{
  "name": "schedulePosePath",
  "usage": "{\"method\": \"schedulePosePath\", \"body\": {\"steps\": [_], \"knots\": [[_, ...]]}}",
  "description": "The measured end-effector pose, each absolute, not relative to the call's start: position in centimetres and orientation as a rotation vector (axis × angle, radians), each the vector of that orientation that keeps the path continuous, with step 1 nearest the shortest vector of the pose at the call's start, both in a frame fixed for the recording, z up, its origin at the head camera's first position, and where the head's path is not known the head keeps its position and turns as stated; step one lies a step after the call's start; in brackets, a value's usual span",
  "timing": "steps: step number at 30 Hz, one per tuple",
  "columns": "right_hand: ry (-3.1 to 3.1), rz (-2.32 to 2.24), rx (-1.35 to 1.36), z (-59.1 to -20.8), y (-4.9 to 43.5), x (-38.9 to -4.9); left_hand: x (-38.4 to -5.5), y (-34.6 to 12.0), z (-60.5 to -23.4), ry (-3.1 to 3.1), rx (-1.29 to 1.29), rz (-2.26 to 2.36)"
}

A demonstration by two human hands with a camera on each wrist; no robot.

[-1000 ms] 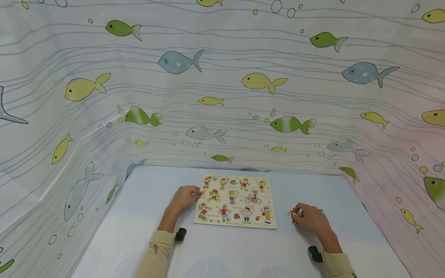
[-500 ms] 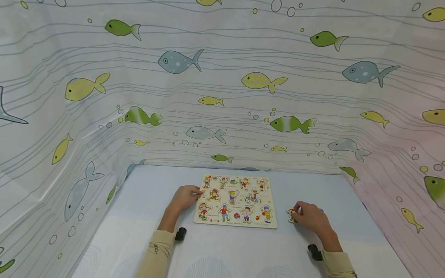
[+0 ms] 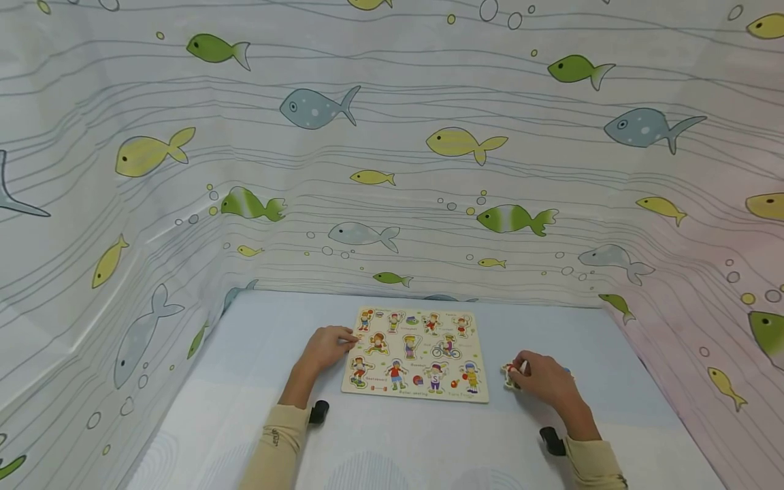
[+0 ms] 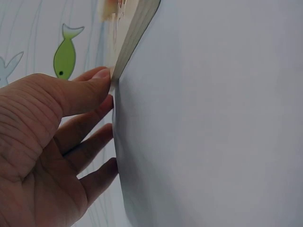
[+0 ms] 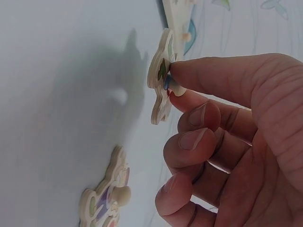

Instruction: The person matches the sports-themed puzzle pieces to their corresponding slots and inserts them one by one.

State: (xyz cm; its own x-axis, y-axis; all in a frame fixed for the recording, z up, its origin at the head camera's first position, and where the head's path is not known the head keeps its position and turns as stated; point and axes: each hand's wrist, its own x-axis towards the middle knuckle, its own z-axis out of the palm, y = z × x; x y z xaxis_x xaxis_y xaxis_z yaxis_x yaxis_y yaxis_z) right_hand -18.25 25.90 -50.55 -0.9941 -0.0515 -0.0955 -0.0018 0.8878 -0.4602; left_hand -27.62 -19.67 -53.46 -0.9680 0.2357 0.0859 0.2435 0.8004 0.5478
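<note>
A wooden peg puzzle board [image 3: 395, 344] with sports figures lies flat on the table. My left hand [image 3: 327, 347] rests at its left edge. In the left wrist view, the thumb and forefinger tips touch the board's edge [image 4: 137, 40], and the other fingers stretch loosely below. To the right of the board, my right hand [image 3: 545, 378] pinches a figure-shaped puzzle piece [image 5: 161, 71] by its small knob between thumb and forefinger. That piece is tilted and apart from the table, casting a shadow. A second knobbed piece [image 5: 104, 198] lies below it in the right wrist view.
Pale blue and white cloth covers the table [image 3: 257, 327]. Fish-printed sheeting [image 3: 429, 190] encloses the back and both sides. Something blue [image 3: 566, 371] shows just behind my right hand. Black wrist cameras [image 3: 319, 412] sit at both cuffs.
My right hand has shifted slightly left and away from me with the puzzle piece, toward the board. The left hand and the board stay where they were.
</note>
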Motion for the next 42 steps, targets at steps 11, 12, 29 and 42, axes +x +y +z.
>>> {"method": "schedulePosePath", "body": {"steps": [11,12,29,42], "knots": [[2.947,-0.731,-0.074,-49.8,24.9,-18.9,-27.7,-19.6,-53.3,-2.978,-0.388,-0.915],[2.947,-0.724,-0.075,-49.8,24.8,-19.1,-27.7,-19.6,-53.3,-2.978,-0.387,-0.919],[2.959,-0.701,-0.122,-49.3,21.7,-20.6,-27.7,-19.8,-53.3,-2.969,-0.401,-0.901],[2.967,-0.705,-0.232,-49.0,19.1,-21.0,-27.4,-19.7,-53.2,-2.947,-0.409,-0.955]]}}
